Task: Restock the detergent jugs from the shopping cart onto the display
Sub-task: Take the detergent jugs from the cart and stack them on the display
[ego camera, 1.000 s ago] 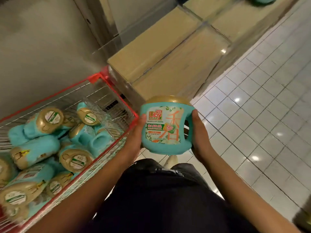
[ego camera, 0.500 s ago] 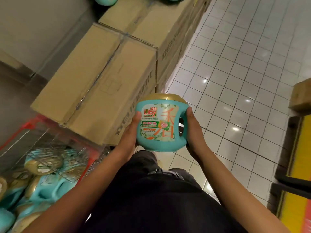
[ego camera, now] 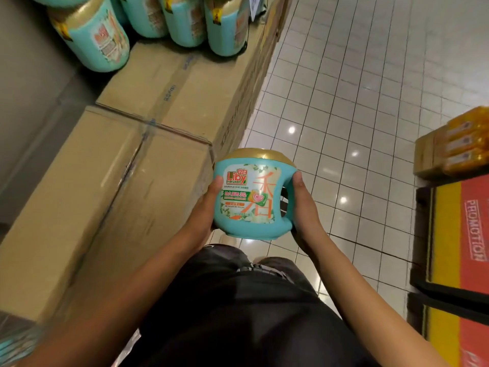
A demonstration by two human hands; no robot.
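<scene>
Since a moment ago, the person has turned along the row of boxes, so a group of teal jugs (ego camera: pixel 90 38) now shows at the top left. The held jug (ego camera: pixel 251 197) is still in both hands, about where it was in front of the body.

It is teal with a gold lid and is upright. Its label with the red "Liby" word faces up at the camera. It is up in the air over the white tile floor (ego camera: pixel 344 88), just beside the right edge of the near box.

The left hand (ego camera: pixel 203 207) grips the jug's left side, with the thumb on the front. The right hand (ego camera: pixel 304 207) grips the side with the handle, with the thumb lying up along it.

Brown cardboard boxes (ego camera: pixel 105 181) sit in a row on the left, with tape on their tops. The group of teal jugs stands on the far box, close together.

On the right, a red and yellow sign (ego camera: pixel 471 229) says "PROMOTION". Yellow packs (ego camera: pixel 465 144) sit just past it.
</scene>
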